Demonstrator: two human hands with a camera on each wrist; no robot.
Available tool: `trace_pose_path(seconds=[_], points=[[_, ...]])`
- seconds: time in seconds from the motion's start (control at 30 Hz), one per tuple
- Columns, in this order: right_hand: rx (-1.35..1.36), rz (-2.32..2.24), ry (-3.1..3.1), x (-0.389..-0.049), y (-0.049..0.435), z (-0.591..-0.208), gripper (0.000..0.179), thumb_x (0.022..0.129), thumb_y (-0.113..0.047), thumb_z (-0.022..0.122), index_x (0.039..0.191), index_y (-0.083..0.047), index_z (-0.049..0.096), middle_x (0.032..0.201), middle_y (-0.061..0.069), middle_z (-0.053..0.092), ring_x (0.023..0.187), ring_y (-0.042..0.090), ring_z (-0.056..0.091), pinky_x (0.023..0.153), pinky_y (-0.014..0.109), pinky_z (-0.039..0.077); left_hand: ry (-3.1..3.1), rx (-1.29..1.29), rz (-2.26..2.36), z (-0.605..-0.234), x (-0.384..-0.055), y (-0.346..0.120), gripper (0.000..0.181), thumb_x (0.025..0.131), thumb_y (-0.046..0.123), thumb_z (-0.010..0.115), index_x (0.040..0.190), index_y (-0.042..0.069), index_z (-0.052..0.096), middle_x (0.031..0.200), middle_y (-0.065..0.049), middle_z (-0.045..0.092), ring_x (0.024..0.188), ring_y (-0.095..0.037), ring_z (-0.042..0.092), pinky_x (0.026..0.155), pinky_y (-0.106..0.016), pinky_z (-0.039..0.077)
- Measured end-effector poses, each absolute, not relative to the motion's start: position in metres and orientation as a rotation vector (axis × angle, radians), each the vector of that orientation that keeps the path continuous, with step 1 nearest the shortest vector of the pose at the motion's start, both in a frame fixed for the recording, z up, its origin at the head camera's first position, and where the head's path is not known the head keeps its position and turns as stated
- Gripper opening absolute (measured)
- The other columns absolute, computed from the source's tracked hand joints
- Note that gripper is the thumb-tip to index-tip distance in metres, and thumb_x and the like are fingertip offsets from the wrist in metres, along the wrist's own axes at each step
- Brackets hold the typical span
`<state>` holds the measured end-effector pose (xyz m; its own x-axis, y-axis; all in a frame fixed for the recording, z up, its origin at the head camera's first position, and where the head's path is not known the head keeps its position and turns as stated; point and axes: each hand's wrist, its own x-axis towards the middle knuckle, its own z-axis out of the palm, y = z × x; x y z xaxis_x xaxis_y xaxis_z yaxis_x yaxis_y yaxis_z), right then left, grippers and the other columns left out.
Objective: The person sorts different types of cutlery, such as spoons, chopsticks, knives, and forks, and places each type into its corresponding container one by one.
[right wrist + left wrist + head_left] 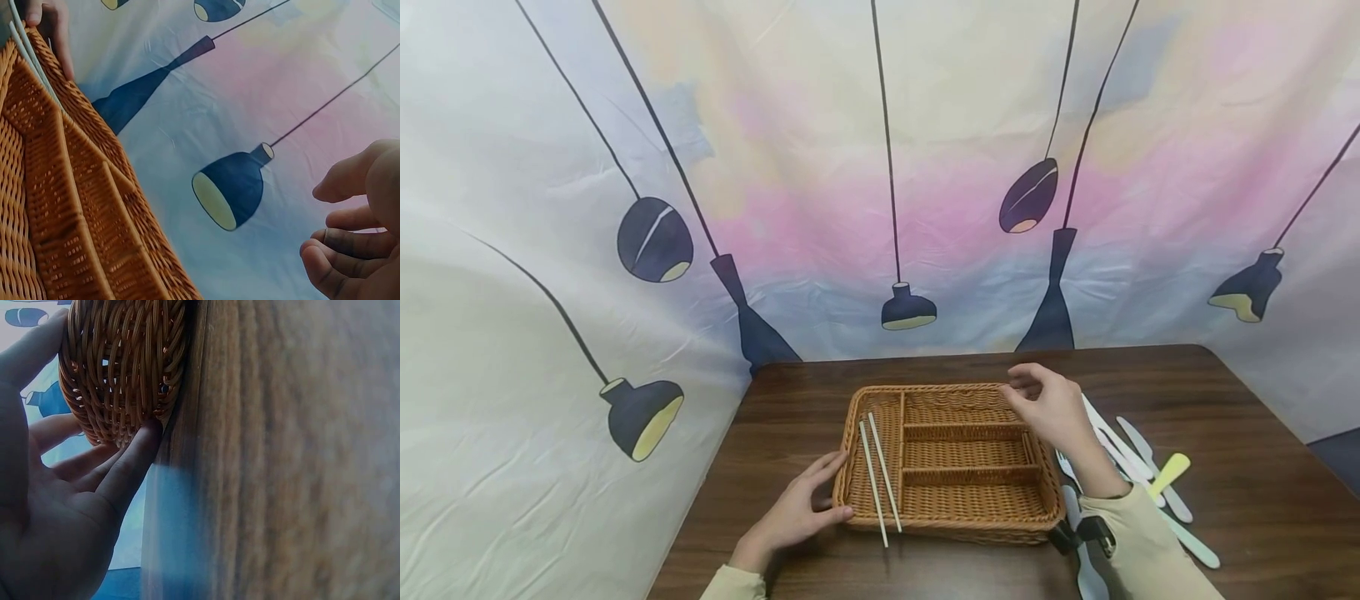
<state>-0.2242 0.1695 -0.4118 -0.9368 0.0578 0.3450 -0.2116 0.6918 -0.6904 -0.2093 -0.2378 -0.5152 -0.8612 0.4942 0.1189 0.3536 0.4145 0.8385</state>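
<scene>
A brown wicker basket (pixel 970 527) with several compartments stands on the table. Two thin white chopsticks (pixel 875 481) lie in its long left compartment, their near ends jutting over the front rim. My left hand (pixel 793 512) rests against the basket's left end, thumb near the front corner; in the left wrist view its extended fingers touch the woven wall (pixel 122 369). Above the basket's far right corner is my right hand (pixel 1052 412), its fingers loosely bent and holding nothing. The right wrist view shows this hand (pixel 359 231) apart from the basket (pixel 75 206).
Right of the basket, partly behind my right forearm, lies loose cutlery: a pale knife (pixel 1138 442), a yellow handle (pixel 1171 473), a mint-green handle (pixel 1195 543) and a grey utensil (pixel 1090 575). A printed cloth (pixel 827 208) hangs behind the dark wooden table (pixel 805 392).
</scene>
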Motion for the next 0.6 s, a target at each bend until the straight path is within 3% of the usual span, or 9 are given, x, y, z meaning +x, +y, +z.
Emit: trace_pose_path(seconds=[0.3, 0.6], points=[[0.058, 1.041, -2.566, -0.219, 0.187, -0.415, 0.035, 0.093, -0.034, 0.065, 0.118, -0.011, 0.066, 0.101, 0.008, 0.072, 0.088, 0.025, 0.068, 0.073, 0.044, 0.056, 2.52, 0.746, 1.4, -0.515, -0.209, -0.238, 0.083, 0.085, 0.027, 0.077, 0.153, 0.012, 0.032, 0.156, -0.019, 0.026, 0.135, -0.044, 0.038, 0.088, -0.028, 0.057], [0.006, 1.03, -2.556, -0.216, 0.201, -0.421, 0.032, 0.092, -0.03, 0.066, 0.118, -0.011, 0.065, 0.101, 0.009, 0.071, 0.088, 0.025, 0.068, 0.066, 0.036, 0.055, 2.542, 0.744, 1.382, -0.516, -0.209, -0.238, 0.083, 0.085, 0.028, 0.077, 0.153, 0.011, 0.032, 0.155, -0.02, 0.027, 0.135, -0.044, 0.037, 0.087, -0.027, 0.057]])
